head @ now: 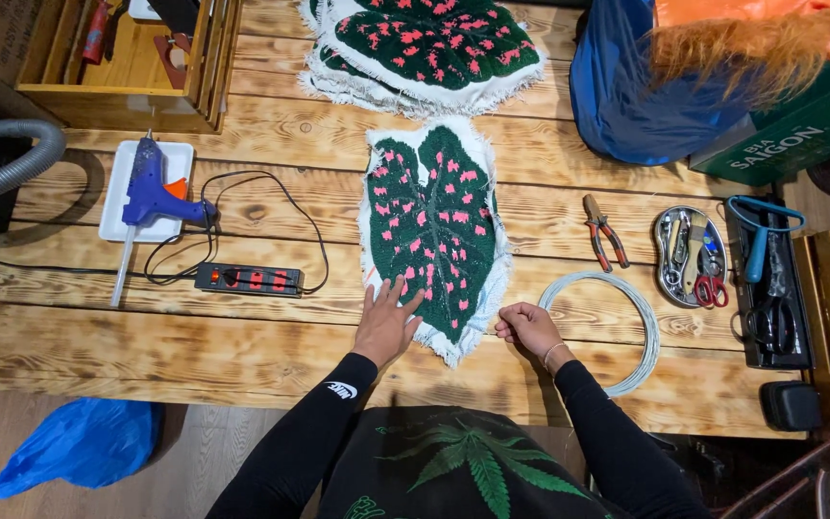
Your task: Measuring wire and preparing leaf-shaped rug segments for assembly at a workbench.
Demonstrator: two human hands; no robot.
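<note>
Keep your left hand (385,325) flat and open, pinning the leaf-shaped rug (434,231) to the desk (242,336) while your right hand (527,329), its grip pinched on the fringed edge, smooths it.

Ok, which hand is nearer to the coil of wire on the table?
The right hand. It sits just left of the wire coil, almost at its rim. The left hand lies flat on the leaf-shaped tufted piece's far edge, farther away.
</note>
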